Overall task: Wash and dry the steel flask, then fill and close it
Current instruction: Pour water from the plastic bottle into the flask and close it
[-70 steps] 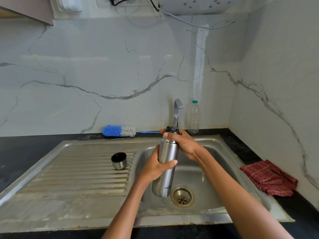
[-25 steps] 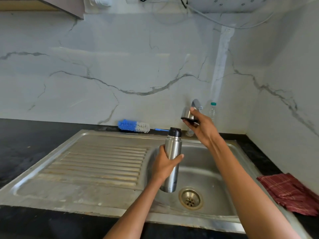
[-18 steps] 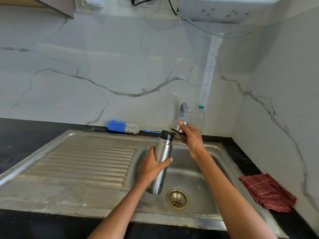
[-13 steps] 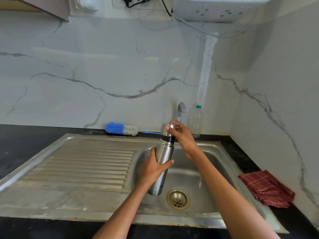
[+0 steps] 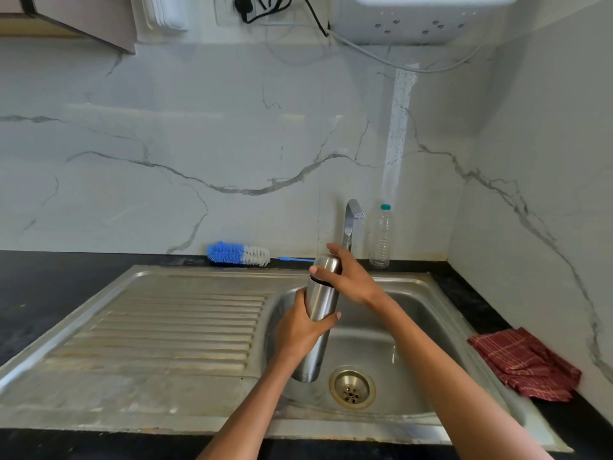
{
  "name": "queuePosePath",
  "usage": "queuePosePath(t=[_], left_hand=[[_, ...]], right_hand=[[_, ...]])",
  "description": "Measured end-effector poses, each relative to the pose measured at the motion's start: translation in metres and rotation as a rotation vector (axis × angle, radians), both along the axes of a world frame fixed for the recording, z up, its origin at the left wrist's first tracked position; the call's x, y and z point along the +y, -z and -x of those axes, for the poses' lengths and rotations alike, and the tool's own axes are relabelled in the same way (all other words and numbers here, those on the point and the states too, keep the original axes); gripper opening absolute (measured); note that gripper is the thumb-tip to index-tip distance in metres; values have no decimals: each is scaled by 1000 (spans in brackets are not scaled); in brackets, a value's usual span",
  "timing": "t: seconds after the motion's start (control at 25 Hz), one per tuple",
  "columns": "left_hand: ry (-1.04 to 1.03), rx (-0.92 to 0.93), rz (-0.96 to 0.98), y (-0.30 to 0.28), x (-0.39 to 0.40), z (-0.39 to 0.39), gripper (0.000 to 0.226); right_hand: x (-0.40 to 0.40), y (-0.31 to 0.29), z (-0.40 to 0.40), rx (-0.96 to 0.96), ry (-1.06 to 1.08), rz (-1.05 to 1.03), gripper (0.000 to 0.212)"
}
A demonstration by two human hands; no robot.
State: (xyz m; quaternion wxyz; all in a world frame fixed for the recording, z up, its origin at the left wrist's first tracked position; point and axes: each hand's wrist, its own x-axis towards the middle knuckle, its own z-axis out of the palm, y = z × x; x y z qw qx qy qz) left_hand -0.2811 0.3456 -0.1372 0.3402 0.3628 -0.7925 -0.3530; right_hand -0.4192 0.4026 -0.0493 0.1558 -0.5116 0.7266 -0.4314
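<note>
1. Steel flask (image 5: 321, 313) held upright, slightly tilted, over the sink basin (image 5: 414, 330), its base just left of the drain (image 5: 352, 387).
2. Left hand (image 5: 298, 330) wraps the flask body at mid-height, fingers curled round it, thumb across the front.
3. Right hand (image 5: 348, 277) grips the steel cap (image 5: 326, 264) on top of the flask, fingers and thumb curled around it.
4. A thin dark band shows between cap and flask body; can't tell if the cap is fully seated.
5. Tap (image 5: 350, 224) stands behind the hands at the back of the sink; no water stream visible.
6. Blue and white bottle brush (image 5: 238, 254) lies on the dark surface (image 5: 49, 280) along the wall, left of the tap.
7. Clear plastic bottle (image 5: 381, 240) with a teal cap stands upright just right of the tap.
8. Red checked cloth (image 5: 527, 363) lies bunched on the surface right of the sink, near the side wall.
9. Ribbed drainboard (image 5: 166, 330) sits left of the basin.
</note>
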Motion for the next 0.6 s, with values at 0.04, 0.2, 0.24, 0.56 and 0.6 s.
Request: queuePosePath(t=[0.04,0.2,0.24,0.56,0.6], left_hand=[[-1,18,-9,1,-2,0,70],[-16,38,-10,1,-5,-2,75],[-15,28,-3,1,-5,-3,76],[11,10,23,-1,2,0,72],[15,31,4,-1,1,0,71]], right_hand=[[3,-3,0,-164,-107,6,76],[13,-8,11,-367,-205,68,63],[14,-8,12,-329,-196,67,63],[6,-1,-6,-202,-53,150,56],[7,2,-4,-288,-130,131,58]])
